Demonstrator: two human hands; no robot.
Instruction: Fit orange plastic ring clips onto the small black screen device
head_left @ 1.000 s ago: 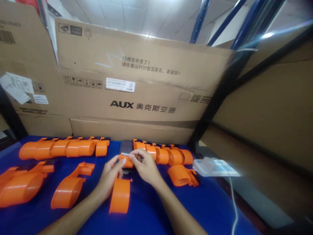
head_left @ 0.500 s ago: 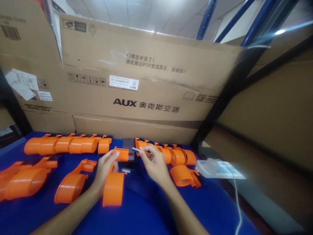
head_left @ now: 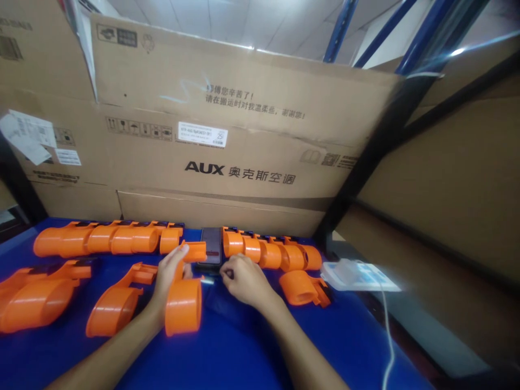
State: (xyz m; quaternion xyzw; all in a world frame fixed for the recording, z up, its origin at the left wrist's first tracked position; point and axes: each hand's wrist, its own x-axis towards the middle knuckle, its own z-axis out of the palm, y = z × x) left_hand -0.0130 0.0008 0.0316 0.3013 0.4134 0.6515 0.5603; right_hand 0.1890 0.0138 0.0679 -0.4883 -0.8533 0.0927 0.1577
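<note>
We are viewing an upright cardboard panel (head_left: 154,162), a blue tabletop (head_left: 239,346), a dark slanting post (head_left: 368,154), a pale panelled ceiling (head_left: 227,24).

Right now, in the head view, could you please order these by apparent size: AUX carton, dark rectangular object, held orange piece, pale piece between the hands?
1. AUX carton
2. Orange piece, in the left hand
3. Dark rectangular object
4. Pale piece

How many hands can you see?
2: the left hand, holding an orange ring-shaped part, and the right hand, curled, to its right, its grasp unclear. No others show.
</note>
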